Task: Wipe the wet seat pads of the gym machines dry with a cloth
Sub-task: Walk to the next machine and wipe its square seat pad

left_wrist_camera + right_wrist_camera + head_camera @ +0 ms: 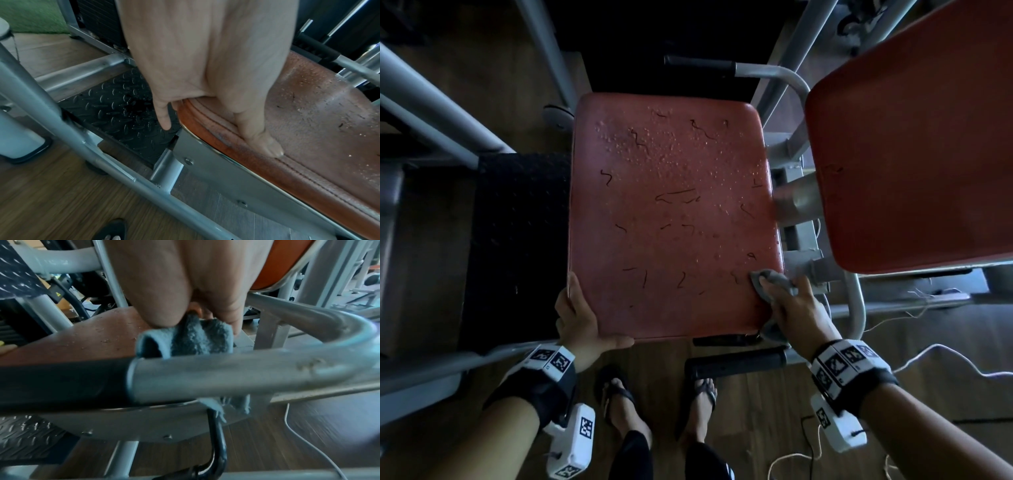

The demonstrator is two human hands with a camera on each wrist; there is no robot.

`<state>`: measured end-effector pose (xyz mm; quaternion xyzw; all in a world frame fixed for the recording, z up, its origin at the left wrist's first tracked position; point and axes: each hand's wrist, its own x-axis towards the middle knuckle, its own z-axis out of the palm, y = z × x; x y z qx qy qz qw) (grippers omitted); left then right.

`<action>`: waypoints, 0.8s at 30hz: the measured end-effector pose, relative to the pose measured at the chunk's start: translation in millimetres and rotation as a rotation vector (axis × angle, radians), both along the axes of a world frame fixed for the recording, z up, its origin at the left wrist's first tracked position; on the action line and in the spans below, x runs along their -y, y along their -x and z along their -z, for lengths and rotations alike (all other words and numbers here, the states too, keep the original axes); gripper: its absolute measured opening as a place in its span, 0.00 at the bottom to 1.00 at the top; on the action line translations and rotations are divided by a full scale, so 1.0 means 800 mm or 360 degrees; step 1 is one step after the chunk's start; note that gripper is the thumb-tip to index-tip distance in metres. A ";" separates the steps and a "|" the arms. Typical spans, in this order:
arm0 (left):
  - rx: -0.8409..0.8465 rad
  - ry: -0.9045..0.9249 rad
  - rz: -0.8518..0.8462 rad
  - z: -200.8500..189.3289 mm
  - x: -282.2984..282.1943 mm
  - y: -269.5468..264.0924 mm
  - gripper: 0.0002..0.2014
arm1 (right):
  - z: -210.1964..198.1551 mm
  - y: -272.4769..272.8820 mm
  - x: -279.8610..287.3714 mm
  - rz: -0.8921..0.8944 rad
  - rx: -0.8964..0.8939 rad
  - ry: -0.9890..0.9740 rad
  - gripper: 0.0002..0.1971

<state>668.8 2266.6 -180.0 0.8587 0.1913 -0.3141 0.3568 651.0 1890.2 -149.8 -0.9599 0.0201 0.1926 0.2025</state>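
The red seat pad (671, 212) fills the middle of the head view, with water drops over its far half and dark scuff marks across it. At its near-right corner my right hand (791, 305) pinches a bunched grey cloth (774, 277) and presses it to the pad. From the right wrist the cloth (195, 339) shows wedged between thumb and fingers of the right hand (197, 318) on the pad (92, 340). My left hand (585, 315) rests on the near-left corner. The left wrist view has that left hand (218, 136) with its thumb flat on the pad (308, 129) and a straight finger down the side.
A second red pad (911, 137) stands tilted at the right. A handle bar with a black grip (736, 365) crosses just below the seat's front edge, and another bar (698, 65) lies behind it. A black tread plate (517, 240) sits left; cords (945, 359) trail on the floor.
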 end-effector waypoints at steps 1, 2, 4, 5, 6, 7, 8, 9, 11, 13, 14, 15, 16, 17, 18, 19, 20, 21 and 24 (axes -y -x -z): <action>0.0010 0.0002 0.0008 0.000 0.000 0.000 0.82 | -0.003 0.005 0.000 0.0017 -0.0031 0.0004 0.28; 0.0019 0.0005 0.0010 0.001 -0.001 0.000 0.82 | -0.007 0.009 0.000 0.0022 -0.0054 0.0012 0.25; 0.0030 0.0023 0.0007 0.003 -0.002 0.001 0.82 | -0.010 0.014 0.000 0.0008 -0.0095 0.0048 0.23; 0.0033 0.0029 0.0006 0.003 -0.002 0.001 0.82 | -0.011 0.015 0.001 -0.0025 -0.0116 0.0073 0.23; 0.0034 0.0031 0.0002 0.004 -0.001 0.001 0.82 | -0.013 0.016 0.003 -0.0074 -0.0135 0.0091 0.24; 0.0035 0.0035 -0.0007 0.004 -0.002 0.001 0.82 | -0.018 0.017 0.004 -0.0129 -0.0163 0.0100 0.25; 0.0034 0.0038 -0.0012 0.004 -0.002 0.001 0.82 | -0.020 0.018 0.007 -0.0191 -0.0200 0.0116 0.27; 0.0032 0.0040 -0.0012 0.004 -0.002 0.001 0.82 | -0.024 0.018 0.008 -0.0256 -0.0225 0.0154 0.28; 0.0030 0.0037 -0.0005 0.005 -0.001 0.001 0.82 | -0.027 0.016 0.010 -0.0359 -0.0264 0.0230 0.29; 0.0029 0.0025 0.0006 0.006 -0.001 0.001 0.82 | -0.027 0.015 0.013 -0.0423 -0.0256 0.0229 0.28; 0.0030 0.0017 0.0010 0.006 -0.001 0.001 0.82 | -0.026 0.014 0.016 -0.0454 -0.0258 0.0224 0.28; 0.0031 0.0011 0.0009 0.006 -0.001 0.000 0.82 | -0.026 0.013 0.017 -0.0483 -0.0272 0.0231 0.27; 0.0033 0.0010 0.0007 0.006 -0.001 0.000 0.83 | -0.025 0.011 0.019 -0.0507 -0.0295 0.0241 0.26; 0.0036 0.0011 0.0007 0.006 -0.001 0.000 0.83 | -0.024 0.010 0.021 -0.0524 -0.0303 0.0256 0.25; 0.0039 0.0011 0.0009 0.006 -0.001 0.000 0.83 | -0.023 0.011 0.023 -0.0528 -0.0300 0.0270 0.25; 0.0042 0.0016 0.0010 0.006 -0.001 0.001 0.83 | -0.024 0.011 0.024 -0.0520 -0.0311 0.0299 0.26; 0.0044 0.0022 0.0011 0.006 -0.002 0.001 0.83 | -0.023 0.014 0.025 -0.0514 -0.0315 0.0322 0.28; 0.0048 0.0029 0.0017 0.007 -0.002 0.000 0.83 | -0.023 0.016 0.024 -0.0498 -0.0322 0.0350 0.30; 0.0067 0.0036 0.0032 0.009 -0.004 -0.001 0.83 | -0.021 0.014 0.023 -0.0326 -0.0350 0.0350 0.32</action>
